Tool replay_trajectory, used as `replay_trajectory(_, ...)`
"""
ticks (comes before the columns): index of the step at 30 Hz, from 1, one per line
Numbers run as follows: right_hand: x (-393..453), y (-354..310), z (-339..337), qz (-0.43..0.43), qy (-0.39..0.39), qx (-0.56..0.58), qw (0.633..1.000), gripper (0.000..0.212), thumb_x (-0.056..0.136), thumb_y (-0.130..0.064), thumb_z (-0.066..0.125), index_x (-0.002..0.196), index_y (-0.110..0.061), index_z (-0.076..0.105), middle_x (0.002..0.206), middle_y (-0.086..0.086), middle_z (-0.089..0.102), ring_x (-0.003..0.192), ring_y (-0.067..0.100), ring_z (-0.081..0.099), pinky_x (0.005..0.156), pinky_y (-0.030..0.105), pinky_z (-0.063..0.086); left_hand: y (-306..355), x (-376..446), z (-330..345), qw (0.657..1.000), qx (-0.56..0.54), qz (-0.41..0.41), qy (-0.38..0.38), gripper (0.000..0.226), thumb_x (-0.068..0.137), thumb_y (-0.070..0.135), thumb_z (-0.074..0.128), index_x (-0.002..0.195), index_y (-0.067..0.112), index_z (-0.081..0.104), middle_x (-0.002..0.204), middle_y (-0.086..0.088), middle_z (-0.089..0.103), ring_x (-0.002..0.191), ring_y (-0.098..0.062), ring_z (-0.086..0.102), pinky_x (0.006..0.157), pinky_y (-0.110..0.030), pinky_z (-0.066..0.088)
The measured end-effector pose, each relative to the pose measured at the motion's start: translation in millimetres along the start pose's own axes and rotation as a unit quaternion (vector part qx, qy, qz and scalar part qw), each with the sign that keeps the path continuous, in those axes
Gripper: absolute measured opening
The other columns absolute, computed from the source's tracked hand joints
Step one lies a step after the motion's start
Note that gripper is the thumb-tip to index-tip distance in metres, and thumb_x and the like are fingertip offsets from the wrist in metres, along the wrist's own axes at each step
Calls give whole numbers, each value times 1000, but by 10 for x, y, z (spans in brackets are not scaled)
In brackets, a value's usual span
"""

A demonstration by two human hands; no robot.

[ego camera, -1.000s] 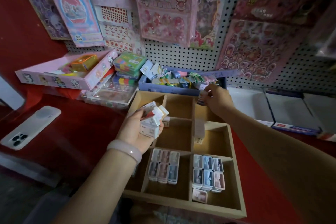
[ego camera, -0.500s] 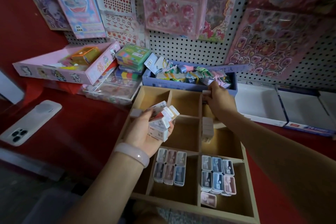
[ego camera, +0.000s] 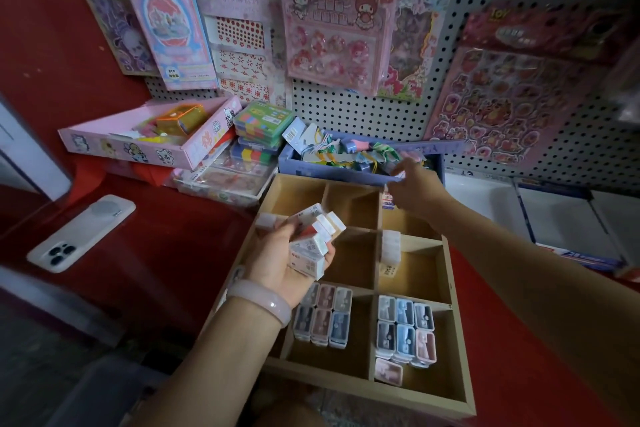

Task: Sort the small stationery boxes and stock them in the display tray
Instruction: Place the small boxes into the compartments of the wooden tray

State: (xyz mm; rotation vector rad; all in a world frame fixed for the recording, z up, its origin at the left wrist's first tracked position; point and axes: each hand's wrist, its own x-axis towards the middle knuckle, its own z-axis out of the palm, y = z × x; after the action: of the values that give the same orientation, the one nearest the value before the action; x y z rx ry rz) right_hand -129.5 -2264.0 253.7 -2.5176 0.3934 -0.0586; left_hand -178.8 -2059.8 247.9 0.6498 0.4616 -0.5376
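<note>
Left hand (ego camera: 287, 255), palm up with a bracelet at the wrist, grips a bunch of small boxes (ego camera: 317, 236); right hand (ego camera: 410, 189) reaches forward, blurred.

1. The right hand (ego camera: 414, 189) is motion-blurred; whether its fingers hold anything cannot be told.
2. The left hand (ego camera: 284, 262) covers the lower sides of its boxes (ego camera: 313, 236), so their count is unclear.
3. Print on the box (ego camera: 388, 200) just left of the right hand is too small to read.
</note>
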Motion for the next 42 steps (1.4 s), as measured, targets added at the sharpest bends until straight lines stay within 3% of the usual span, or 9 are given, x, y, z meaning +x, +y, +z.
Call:
replay_trajectory(4,-299,-505,-114,-116,-168,150,967,24,97,-19,49,115,-6,59,87,5,66,70,13,62,67,24,55,-84,-89,66,996,88,22,2,24,99,21,43,90,6,60,77,-13,65,56,-18,59,45,-22,46)
replay_trajectory(9,-470,-761,-104,-208,-336,15,918,36,96,-27,52,132,-23,52,126,-3,57,109,11,56,61,6,47,-145,-164,103,983,172,60,20,25,98,19,45,81,11,60,58,-6,65,43,-14,59,43,-19,44)
replay_trajectory(12,-498,-795,-111,-210,-381,-4,900,31,96,-21,50,126,-22,56,113,-3,60,91,5,56,58,6,44,-127,-214,46,983,179,44,-3,19,97,15,45,90,9,62,66,-8,67,49,-15,63,44,-18,46)
replay_trajectory(16,-480,-715,-64,-194,-340,32,920,28,92,-9,48,117,-16,60,90,-8,56,72,3,49,57,12,43,-82,-272,-18,989,145,3,-13,22,96,18,46,87,4,61,67,-11,64,48,-18,59,42,-16,45)
replay_trajectory(23,-333,-381,-275,42,-181,456,870,12,90,-5,56,89,-16,60,92,9,55,73,15,55,52,17,50,93,-332,-121,999,-23,-44,10,26,95,18,46,90,-4,58,80,-20,64,74,-23,55,52,-25,51)
replay_trajectory(30,-94,-169,-51,17,45,240,970,27,90,-13,60,113,-2,50,98,13,60,83,22,63,63,27,55,162,-288,-275,983,-137,-113,-39,30,96,26,50,93,-1,63,88,-15,65,78,-24,62,53,-31,57)
replay_trajectory(33,5,-154,149,-48,51,90,993,22,92,-12,55,112,-4,57,101,14,64,94,28,62,76,36,52,199,-262,-347,978,-172,-109,-34,28,91,20,51,98,-4,64,92,-17,65,80,-28,64,59,-33,59)
replay_trajectory(36,100,-196,364,-81,34,5,996,19,92,-11,51,108,-10,61,102,13,65,90,28,60,70,31,48,276,-240,-439,973,-206,-104,-28,30,93,20,51,108,-3,62,90,-21,64,70,-32,66,51,-35,58)
replay_trajectory(42,334,-265,692,-95,34,-51,994,18,93,-14,49,106,-11,62,101,16,65,91,32,59,69,31,44,563,-208,-566,960,-270,-70,-23,26,81,9,51,69,-10,65,92,7,59,84,-16,61,51,-32,58)
